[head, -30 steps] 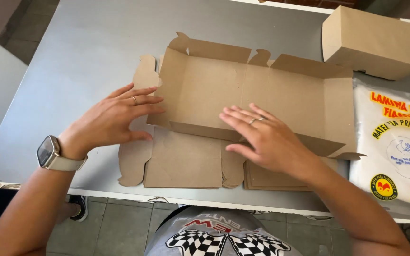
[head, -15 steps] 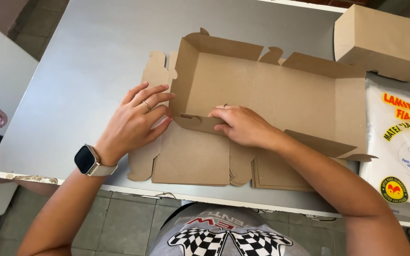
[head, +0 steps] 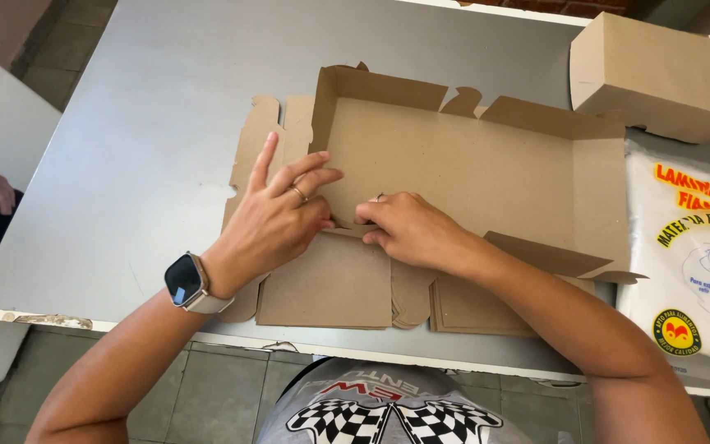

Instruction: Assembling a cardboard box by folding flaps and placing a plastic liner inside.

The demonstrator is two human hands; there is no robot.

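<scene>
I am working on a flat-cut brown cardboard box blank [head: 462,164] that is lying near the middle of the grey counter [head: 141,99], its base panel resting flat while its far wall and left wall are standing upright. The near wall is the part in hand: it is sitting half raised along the front edge of the base, which is why both hands are meeting there.

My left hand [head: 277,226] is lying mostly open, fingers spread and extended, with the fingertips pressing against the left front corner of the box; the flat palm is holding the corner down so the panel is not sliding on the smooth counter. My right hand [head: 408,230] is curled, fingers bent in over the front fold line just beside the left hand; it is pinching or pressing the edge of the near wall, though the exact grip is hidden under the knuckles.

The loose front flaps [head: 326,288] are lying flat toward me, partly overhanging the counter edge, and one flap at the right front [head: 552,256] is standing tilted and unsecured.

Under the blank, more flat blanks [head: 474,308] are showing as a stack, keeping the next pieces within reach. A finished closed box [head: 655,78] is sitting at the far right corner, apart from the work. A white plastic bag with printed labels [head: 692,263] is lying just beside the blank on the right
</scene>
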